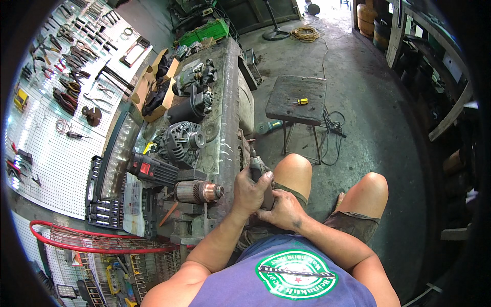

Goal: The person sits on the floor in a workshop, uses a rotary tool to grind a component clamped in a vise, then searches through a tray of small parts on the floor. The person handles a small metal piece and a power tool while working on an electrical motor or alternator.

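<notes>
My left hand (249, 192) is closed around the upper body of a dark handheld rotary tool (264, 185), its thumb lying along the casing. My right hand (287, 210) grips the lower end of the same tool, above my lap. The tool's narrow metal tip (252, 148) points up and away beside the bench edge. To the left of my hands, a copper-ended motor armature (193, 192) lies on its side. Behind it are a black power tool (151, 170) with a red label and an alternator (179, 142).
Starter motors (186, 108) and a cardboard box (172, 71) of dark parts crowd the workbench (225, 97). A yellow screwdriver (302, 102) lies on a stool (291, 87), with an angle grinder (270, 126) and cables beneath. Pliers hang on a pegboard (56, 158). A red-rimmed wire rack (102, 249) stands lower left.
</notes>
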The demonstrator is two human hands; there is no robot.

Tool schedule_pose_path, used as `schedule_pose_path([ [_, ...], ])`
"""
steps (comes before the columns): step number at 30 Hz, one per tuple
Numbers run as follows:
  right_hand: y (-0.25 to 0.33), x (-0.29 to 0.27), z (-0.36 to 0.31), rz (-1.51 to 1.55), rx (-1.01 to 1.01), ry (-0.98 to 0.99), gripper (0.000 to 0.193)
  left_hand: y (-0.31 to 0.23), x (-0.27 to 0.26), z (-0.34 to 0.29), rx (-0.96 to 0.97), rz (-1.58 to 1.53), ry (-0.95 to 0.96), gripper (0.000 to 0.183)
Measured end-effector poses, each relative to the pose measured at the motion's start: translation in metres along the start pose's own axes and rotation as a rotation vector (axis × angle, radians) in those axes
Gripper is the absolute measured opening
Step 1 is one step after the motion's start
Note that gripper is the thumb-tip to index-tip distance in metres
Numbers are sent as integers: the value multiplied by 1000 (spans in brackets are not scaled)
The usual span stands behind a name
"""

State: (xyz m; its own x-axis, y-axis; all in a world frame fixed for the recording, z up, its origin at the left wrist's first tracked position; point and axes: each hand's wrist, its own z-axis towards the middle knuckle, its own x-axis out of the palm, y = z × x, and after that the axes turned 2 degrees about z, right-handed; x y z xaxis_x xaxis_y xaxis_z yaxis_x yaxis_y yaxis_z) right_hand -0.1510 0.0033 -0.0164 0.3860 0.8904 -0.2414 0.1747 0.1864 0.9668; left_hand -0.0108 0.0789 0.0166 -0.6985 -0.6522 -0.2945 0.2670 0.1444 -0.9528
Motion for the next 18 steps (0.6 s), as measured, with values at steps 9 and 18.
schedule_pose_path([
  [9,-1,-2,-2,50,45,18,56,-9,2,-1,64,248,-46,37],
  [18,-1,-1,-2,-26,-1,-1,57,-13,0,-7,77,217,-52,33],
])
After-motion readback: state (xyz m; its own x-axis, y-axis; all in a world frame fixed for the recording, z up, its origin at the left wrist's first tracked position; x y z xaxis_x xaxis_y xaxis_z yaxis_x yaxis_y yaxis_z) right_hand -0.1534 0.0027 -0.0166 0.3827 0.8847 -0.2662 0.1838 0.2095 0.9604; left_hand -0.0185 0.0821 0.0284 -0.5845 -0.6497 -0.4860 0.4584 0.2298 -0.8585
